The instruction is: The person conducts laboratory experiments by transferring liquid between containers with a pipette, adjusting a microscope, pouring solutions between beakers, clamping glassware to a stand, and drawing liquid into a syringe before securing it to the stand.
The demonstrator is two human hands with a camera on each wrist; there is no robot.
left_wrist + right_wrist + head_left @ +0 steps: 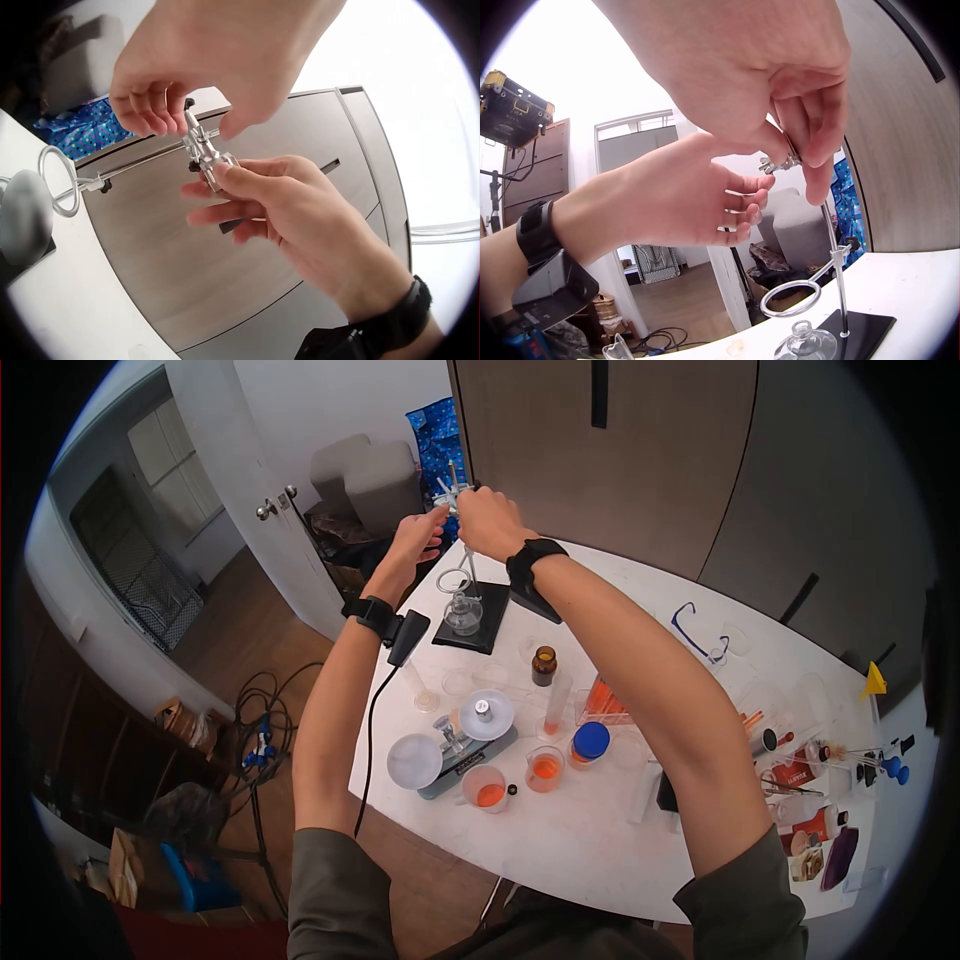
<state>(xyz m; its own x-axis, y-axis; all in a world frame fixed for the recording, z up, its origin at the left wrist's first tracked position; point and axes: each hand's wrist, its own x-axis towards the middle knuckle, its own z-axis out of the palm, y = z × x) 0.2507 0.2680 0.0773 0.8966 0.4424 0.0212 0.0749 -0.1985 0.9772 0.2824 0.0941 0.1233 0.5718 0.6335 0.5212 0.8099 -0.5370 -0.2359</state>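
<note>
A metal clamp (201, 146) with screw knobs sits at the top of a retort stand's upright rod (834, 225). My right hand (490, 523) pinches the clamp between thumb and fingers. Beside it, my left hand (412, 542) has its fingers loosely bent, their tips right at the clamp, with thumb and forefinger apart in the left wrist view. Lower on the rod, a metal ring (763, 301) sticks out sideways. Below the ring, a round short-necked glass vessel (462, 616) stands on the stand's black base (492, 622).
Nearer me on the white table (600, 870) are a two-pan balance (468, 758), beakers (487, 790) with orange liquid, a brown bottle (543, 665) and a blue-lidded jar (590, 742). Safety glasses (697, 635) lie on the right. A cabinet (610, 470) rises behind the table.
</note>
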